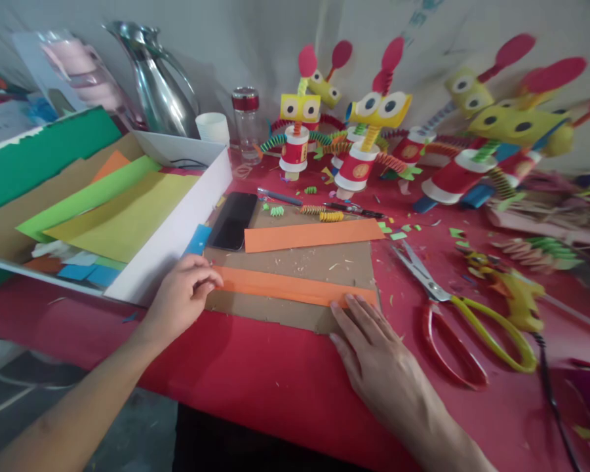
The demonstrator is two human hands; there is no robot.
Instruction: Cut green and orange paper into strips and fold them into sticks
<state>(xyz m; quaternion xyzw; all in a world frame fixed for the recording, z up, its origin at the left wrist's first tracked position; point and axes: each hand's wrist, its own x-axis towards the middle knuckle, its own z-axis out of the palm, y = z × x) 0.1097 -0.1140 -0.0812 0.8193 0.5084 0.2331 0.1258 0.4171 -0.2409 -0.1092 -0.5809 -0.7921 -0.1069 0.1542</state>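
Observation:
An orange paper strip (285, 288) lies across a brown cardboard sheet (305, 259) in front of me. My left hand (184, 292) pinches the strip's left end, fingers curled against the thumb. Flat on the right end rests my right hand (371, 344), its fingers stretched out over the paper. Just beyond, a second orange strip (314, 235) lies loose on the cardboard, close to a black phone (234, 221). To the right of my right hand are open scissors (437, 293) with one red and one yellow handle.
A white box (172, 226) of coloured paper stands at the left. Behind are a steel jug (155, 85), paper cups (212, 128) and a glass jar (246, 121). Several paper-cup figures (356, 164) line the back. A yellow glue gun (518, 298) with a cord lies right.

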